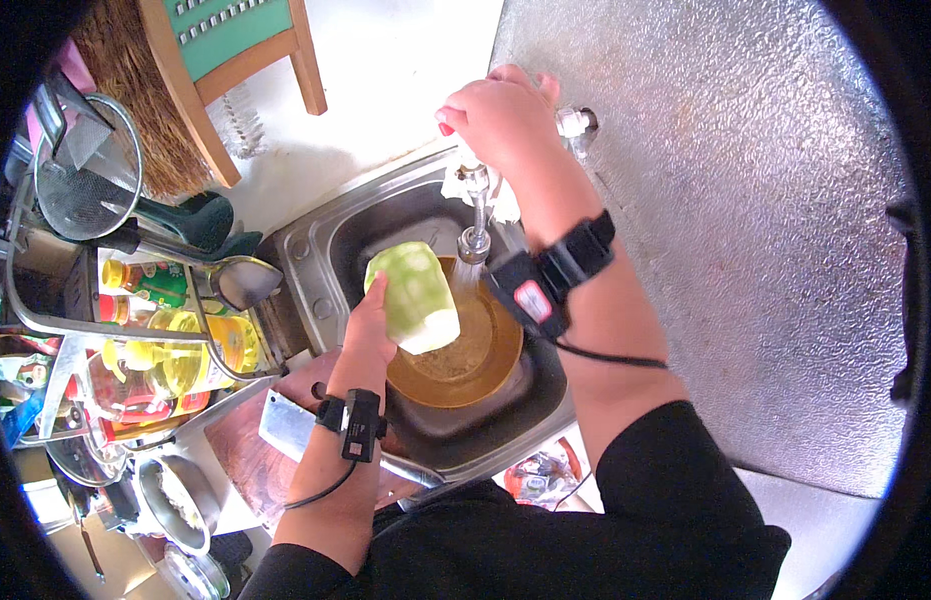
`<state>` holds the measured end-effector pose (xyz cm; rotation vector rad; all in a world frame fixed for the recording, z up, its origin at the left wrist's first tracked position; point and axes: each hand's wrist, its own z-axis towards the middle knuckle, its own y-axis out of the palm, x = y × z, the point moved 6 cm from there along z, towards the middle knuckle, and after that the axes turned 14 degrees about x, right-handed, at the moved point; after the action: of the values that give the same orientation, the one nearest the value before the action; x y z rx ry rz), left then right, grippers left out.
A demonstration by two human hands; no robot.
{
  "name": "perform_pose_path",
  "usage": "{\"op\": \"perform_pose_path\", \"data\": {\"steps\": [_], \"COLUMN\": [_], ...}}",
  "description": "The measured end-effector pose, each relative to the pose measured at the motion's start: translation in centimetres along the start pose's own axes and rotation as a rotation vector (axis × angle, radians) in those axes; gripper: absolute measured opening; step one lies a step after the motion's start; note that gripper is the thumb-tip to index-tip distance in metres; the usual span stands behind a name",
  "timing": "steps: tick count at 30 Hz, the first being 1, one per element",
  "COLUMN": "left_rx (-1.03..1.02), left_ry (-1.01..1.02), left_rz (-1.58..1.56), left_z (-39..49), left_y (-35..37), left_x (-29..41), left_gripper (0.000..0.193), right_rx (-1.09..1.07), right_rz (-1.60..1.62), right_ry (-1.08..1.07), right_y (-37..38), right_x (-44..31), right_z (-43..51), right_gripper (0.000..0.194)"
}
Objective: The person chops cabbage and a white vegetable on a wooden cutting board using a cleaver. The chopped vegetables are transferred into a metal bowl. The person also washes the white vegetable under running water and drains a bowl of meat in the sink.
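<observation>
My left hand (370, 324) holds a pale green piece of peeled vegetable (414, 296), perhaps a gourd or melon, over the steel sink (465, 427). Below it a brown-yellow basin (503, 352) sits in the sink, with water in it. Water runs from the metal faucet (474, 241) into the basin, beside the piece. My right hand (503, 112) is at the top of the faucet, fingers bent; what lies under its palm is hidden.
A cleaver (284, 424) lies on a wooden cutting board (236, 450) left of the sink, partly behind my left forearm. A rack (135, 330) with bottles, ladles and a mesh strainer (86, 176) stands farther left. A steel bowl (176, 504) is at lower left.
</observation>
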<state>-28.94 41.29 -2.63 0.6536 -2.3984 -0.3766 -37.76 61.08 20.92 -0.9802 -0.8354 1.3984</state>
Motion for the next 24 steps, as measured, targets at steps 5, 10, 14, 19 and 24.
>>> {"op": "perform_pose_path", "data": {"steps": [5,10,14,19,24], "left_rx": [0.027,-0.144,-0.086,-0.065,0.03], "left_ry": [0.013,-0.035,-0.01,-0.012,0.029], "left_rz": [-0.008,-0.063,-0.064,-0.089,-0.066], "left_z": [-2.5,-3.5,-4.3,-5.5,-6.6], "left_y": [-0.9,-1.1,-1.8,-2.0,-3.1], "left_x": [1.8,2.1,1.5,1.7,3.5], "left_gripper": [0.041,0.04,0.041,0.041,0.042], "right_rx": [-0.03,0.064,0.284,0.716,-0.056], "right_rz": [-0.079,-0.162,-0.155,0.419,0.658], "right_ry": [-0.058,-0.002,-0.053,-0.189,0.465], "right_y": [1.1,2.0,0.7,0.3,15.6], "right_x": [-0.5,-0.8,-1.5,-1.2,-1.0], "right_z": [0.9,1.4,0.8,-6.6,-24.7], "right_gripper": [0.024,0.027,0.03,0.02,0.03]}}
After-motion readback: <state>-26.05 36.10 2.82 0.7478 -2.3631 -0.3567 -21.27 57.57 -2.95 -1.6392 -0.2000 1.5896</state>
